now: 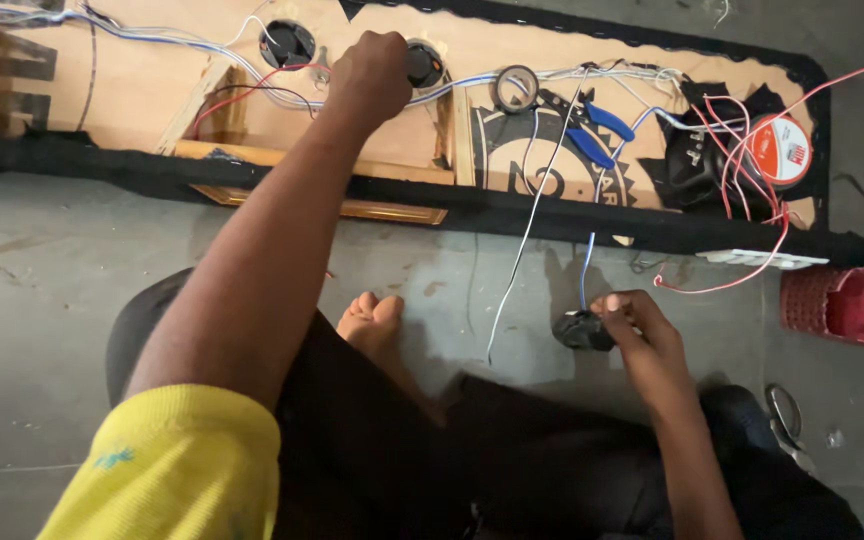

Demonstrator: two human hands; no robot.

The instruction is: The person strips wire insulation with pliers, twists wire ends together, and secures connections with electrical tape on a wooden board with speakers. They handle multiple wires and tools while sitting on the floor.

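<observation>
Grey concrete floor (42, 300) fills most of the view, stained and bare around the seated person, whose dark-trousered legs and a bare foot (372, 320) lie in the lower middle. Across the top runs a long wooden panel (152, 90) edged in black fabric, lying flat with its back side up and showing two round cut-outs. Bundled white and blue wires (152, 35) trail along it, with red wires (752, 170) looping over a round speaker (777, 150) with an orange and white back at the panel's right end. A red plastic crate (852, 305) sits on the floor just beyond that end.

The left hand (370, 72), at the end of an arm in a yellow sleeve, reaches over the panel and is curled into a fist beside a black round fitting (424, 65) set in one cut-out; whether the fist grips anything cannot be told. The right hand (637, 322) hovers low over the floor, its fingers pinched shut on a small black component (580, 330) from which a blue wire (588, 260) rises toward the panel.

Blue-handled pliers (592, 128) rest on the panel beside a roll of tape (517, 88).
</observation>
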